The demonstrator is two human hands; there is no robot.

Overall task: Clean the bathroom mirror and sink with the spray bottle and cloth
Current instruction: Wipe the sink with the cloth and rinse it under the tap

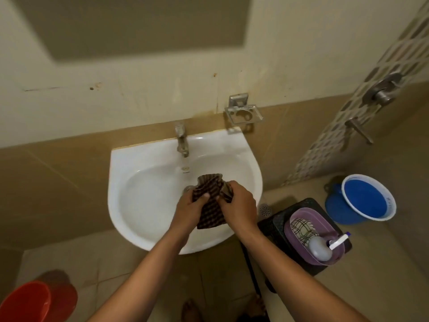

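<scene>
A dark brown checked cloth [210, 211] hangs over the bowl of the white wall-mounted sink [148, 201]. My left hand [190, 210] grips its left side with the thumb on top. My right hand [239, 205] grips its right side. Both hands are above the drain, close together. The white spray bottle [323, 248] lies in a purple tub [325, 219] on a black stool to the right. A large dull panel [130, 24] fills the wall above; I cannot tell whether it is the mirror.
A metal tap [182, 140] stands at the sink's back rim, and a metal soap holder [242, 112] is on the wall beside it. A blue bucket [366, 198] stands at the right, a red bucket [39, 300] at the lower left. Shower valves [383, 89] are on the right wall.
</scene>
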